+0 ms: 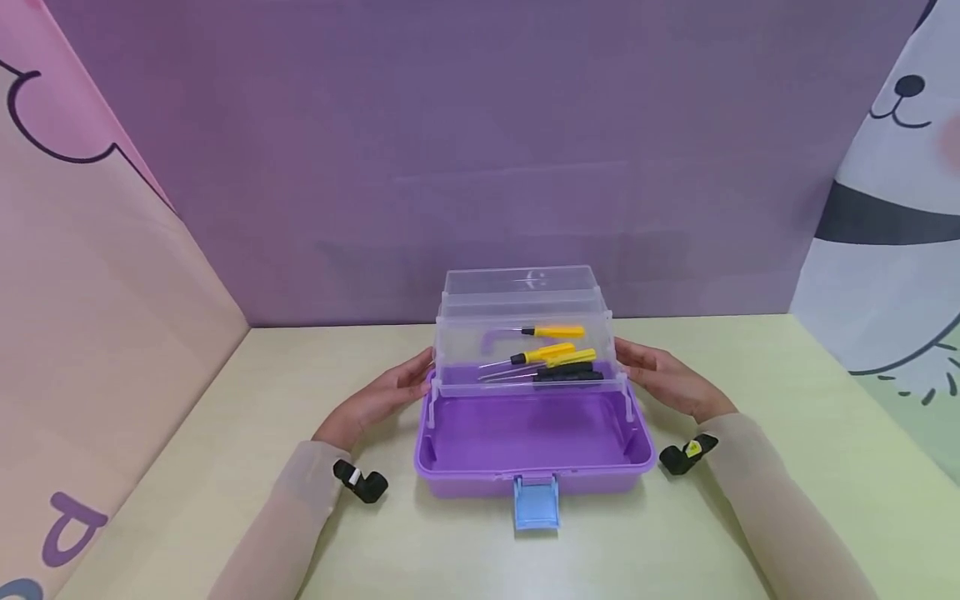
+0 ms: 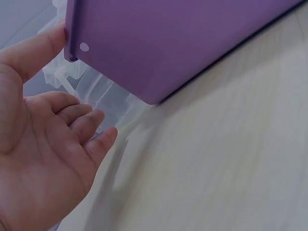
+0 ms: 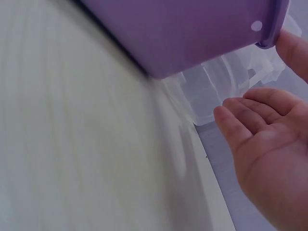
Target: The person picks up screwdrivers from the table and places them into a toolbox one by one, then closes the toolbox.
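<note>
A purple toolbox [image 1: 536,482] stands with its lid raised, a blue latch [image 1: 536,505] hanging at its front. Its clear tray section [image 1: 461,354] is lifted at the back above the bare purple bottom. Several screwdrivers with yellow handles [image 1: 558,332] and black handles [image 1: 567,377] lie in there. At the left rear corner, my left hand [image 1: 386,396] touches the rim with its thumb [image 2: 41,53], its fingers loosely bent by the clear plastic. Mirroring it, my right hand [image 1: 667,379] has its thumb [image 3: 293,50] at the right rim. Both palms stay off the box.
The box rests on a pale wood-grain table [image 1: 225,467]. A purple backdrop [image 1: 480,150] rises close behind the lid. Printed panels flank the table left and right. Black wrist cameras [image 1: 362,482] sit on both sleeves beside the box.
</note>
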The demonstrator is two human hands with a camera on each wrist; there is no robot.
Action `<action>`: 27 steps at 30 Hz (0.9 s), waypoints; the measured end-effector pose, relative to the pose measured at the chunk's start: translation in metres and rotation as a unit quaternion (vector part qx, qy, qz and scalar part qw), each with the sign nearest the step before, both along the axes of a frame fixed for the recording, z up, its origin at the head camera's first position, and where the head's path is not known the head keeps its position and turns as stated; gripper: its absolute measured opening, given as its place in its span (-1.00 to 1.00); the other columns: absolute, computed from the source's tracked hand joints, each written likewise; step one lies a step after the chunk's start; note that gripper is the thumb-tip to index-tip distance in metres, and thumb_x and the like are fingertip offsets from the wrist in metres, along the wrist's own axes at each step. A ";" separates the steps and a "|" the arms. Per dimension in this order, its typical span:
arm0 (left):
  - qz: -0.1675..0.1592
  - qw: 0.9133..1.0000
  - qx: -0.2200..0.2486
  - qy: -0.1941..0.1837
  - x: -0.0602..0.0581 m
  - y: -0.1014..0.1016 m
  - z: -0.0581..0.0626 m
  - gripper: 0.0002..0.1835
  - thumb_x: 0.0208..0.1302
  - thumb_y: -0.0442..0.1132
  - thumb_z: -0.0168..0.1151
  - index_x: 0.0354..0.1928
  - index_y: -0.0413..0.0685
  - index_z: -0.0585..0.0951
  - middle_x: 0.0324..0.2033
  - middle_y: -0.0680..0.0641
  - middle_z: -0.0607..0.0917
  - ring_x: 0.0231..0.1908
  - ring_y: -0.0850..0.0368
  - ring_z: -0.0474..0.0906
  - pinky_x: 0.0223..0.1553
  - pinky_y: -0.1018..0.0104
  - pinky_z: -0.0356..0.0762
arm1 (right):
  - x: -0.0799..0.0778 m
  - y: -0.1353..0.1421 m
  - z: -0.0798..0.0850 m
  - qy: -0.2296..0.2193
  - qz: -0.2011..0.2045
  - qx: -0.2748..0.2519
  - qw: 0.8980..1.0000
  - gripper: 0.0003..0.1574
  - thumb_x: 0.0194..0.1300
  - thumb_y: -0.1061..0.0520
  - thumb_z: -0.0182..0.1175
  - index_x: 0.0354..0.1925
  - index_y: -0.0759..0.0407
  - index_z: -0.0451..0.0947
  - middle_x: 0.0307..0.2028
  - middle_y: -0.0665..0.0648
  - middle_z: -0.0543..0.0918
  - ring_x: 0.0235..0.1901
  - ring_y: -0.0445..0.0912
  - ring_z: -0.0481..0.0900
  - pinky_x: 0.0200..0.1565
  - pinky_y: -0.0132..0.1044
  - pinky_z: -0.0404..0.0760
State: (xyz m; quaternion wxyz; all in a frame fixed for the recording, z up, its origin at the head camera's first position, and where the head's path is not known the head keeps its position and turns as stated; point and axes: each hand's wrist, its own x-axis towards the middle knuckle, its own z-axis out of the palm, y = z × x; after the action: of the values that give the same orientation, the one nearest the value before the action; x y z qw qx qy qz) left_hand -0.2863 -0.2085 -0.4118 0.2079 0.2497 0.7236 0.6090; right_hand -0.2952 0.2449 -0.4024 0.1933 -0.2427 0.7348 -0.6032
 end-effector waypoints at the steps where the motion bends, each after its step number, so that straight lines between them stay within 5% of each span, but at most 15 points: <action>1: 0.001 1.000 0.004 -0.002 0.000 0.000 0.001 -0.11 0.36 -0.10 0.11 0.47 -0.19 -0.22 0.46 -0.20 -0.16 0.44 -0.12 -0.21 0.38 0.05 -0.10 | 0.000 0.000 0.001 -0.005 0.000 -0.006 1.000 -0.22 0.46 0.23 -0.10 0.45 0.34 -0.26 0.46 0.31 -0.19 0.43 0.22 -0.25 0.21 -0.53 0.22; 6: 0.000 1.000 0.023 -0.017 -0.002 0.002 0.003 -0.10 0.35 -0.15 0.12 0.47 -0.20 -0.23 0.46 -0.22 -0.17 0.44 -0.13 -0.23 0.38 0.07 -0.09 | 0.001 -0.001 0.002 -0.021 0.004 -0.036 0.999 -0.21 0.46 0.26 -0.13 0.44 0.37 -0.32 0.46 0.33 -0.24 0.44 0.15 -0.22 0.20 -0.56 0.24; 13: -0.011 0.998 0.050 -0.035 -0.003 0.008 -0.001 -0.14 0.35 -0.28 0.06 0.46 -0.22 -0.26 0.46 -0.23 -0.21 0.44 -0.14 -0.25 0.37 0.10 -0.10 | 0.008 -0.001 0.000 -0.036 0.004 -0.075 0.997 -0.19 0.45 0.31 -0.14 0.42 0.44 -0.39 0.44 0.39 -0.31 0.18 -0.49 0.25 0.18 -0.56 0.29; 27: -0.003 0.998 0.054 -0.035 0.001 0.004 -0.002 -0.16 0.35 -0.36 0.00 0.45 -0.24 -0.30 0.46 -0.25 -0.25 0.44 -0.15 -0.30 0.36 0.16 -0.12 | 0.007 -0.010 -0.002 -0.018 0.014 -0.084 0.996 -0.21 0.43 0.35 -0.15 0.41 0.47 -0.36 0.42 0.44 -0.28 0.16 -0.49 0.30 0.17 -0.54 0.31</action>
State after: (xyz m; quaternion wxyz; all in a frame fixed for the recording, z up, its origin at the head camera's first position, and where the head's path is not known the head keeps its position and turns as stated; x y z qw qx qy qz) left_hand -0.2849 -0.2047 -0.4134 0.2208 0.2411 0.6813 0.6550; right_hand -0.2883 0.2345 -0.4041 0.1936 -0.2575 0.6744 -0.6644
